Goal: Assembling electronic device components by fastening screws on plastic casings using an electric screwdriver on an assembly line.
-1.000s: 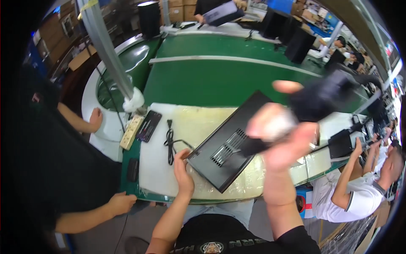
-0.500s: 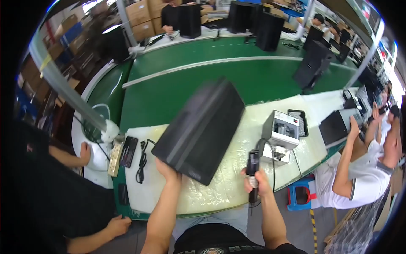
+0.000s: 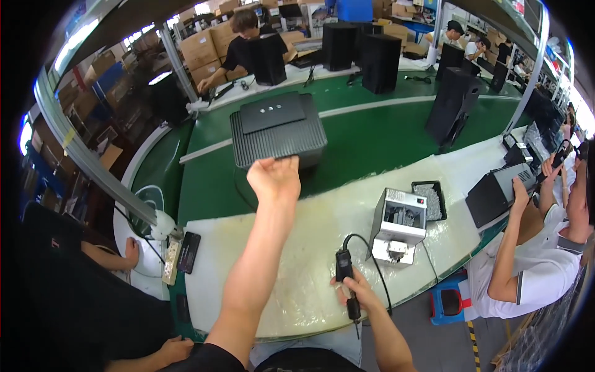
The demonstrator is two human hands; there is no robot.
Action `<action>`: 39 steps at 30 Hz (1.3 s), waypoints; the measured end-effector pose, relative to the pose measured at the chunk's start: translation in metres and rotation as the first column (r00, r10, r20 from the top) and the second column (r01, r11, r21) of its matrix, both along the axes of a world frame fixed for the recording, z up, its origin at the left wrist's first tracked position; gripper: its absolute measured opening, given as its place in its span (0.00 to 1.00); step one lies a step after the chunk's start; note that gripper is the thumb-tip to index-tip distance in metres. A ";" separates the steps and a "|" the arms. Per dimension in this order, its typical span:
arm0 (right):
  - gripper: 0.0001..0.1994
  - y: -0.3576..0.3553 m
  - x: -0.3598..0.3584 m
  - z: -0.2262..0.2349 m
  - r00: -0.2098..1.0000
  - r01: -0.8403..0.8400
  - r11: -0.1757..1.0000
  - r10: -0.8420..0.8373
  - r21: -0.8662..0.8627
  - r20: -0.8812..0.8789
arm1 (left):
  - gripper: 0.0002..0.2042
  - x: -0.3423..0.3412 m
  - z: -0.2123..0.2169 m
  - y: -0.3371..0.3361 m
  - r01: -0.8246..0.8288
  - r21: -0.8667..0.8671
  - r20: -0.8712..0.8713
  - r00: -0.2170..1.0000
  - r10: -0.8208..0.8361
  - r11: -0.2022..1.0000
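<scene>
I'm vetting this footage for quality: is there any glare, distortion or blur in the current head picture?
Head view: glare streaks the plastic-covered cream mat; the left metal post bows near the dark fisheye rim; the right hand and corded black tool look fairly sharp.

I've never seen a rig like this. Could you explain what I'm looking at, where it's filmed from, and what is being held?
There is no machine arm: these are a person's bare hands, seen from a fisheye camera on their head, so straight edges look bent.

The left hand is at the near edge of a ribbed black box over the green surface; whether the box is lifted is unclear. The right hand holds a corded black driver, its thin bit pointing down.

On the pale mat stand a silver machine and a black tray of small grey bits.
</scene>
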State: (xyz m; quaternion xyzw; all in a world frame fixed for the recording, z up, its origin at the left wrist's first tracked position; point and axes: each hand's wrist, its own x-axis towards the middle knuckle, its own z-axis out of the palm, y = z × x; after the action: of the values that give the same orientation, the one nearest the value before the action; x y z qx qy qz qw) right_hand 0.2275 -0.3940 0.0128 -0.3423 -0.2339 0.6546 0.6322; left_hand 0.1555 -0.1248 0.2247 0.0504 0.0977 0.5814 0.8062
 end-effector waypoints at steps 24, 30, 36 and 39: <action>0.23 0.012 -0.006 -0.008 0.997 0.051 0.996 -0.047 -0.077 0.054 | 0.16 -0.211 -0.149 -0.029 0.919 0.112 -0.294 0.394 0.871 -0.378; 0.26 0.057 0.001 0.017 0.708 0.214 0.927 0.071 -0.308 0.703 | 0.25 -0.309 -0.183 -0.089 0.879 0.059 -0.390 0.457 0.800 -0.473; 0.28 0.111 0.034 0.009 -0.131 0.271 0.961 0.083 -0.045 0.988 | 0.24 -0.333 -0.223 -0.108 0.879 0.149 -0.421 0.471 0.775 -0.453; 0.26 0.129 0.002 0.024 -0.337 0.378 0.895 -0.103 0.235 0.936 | 0.23 -0.340 -0.224 -0.112 0.887 0.199 -0.411 0.462 0.786 -0.418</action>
State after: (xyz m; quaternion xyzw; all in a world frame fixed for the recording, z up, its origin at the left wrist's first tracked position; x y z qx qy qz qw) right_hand 0.2292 -0.2647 0.0369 -0.8162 -0.5032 -0.0111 0.2836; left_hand -0.1845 -0.2364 0.0008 0.9854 -0.0659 0.0670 0.1422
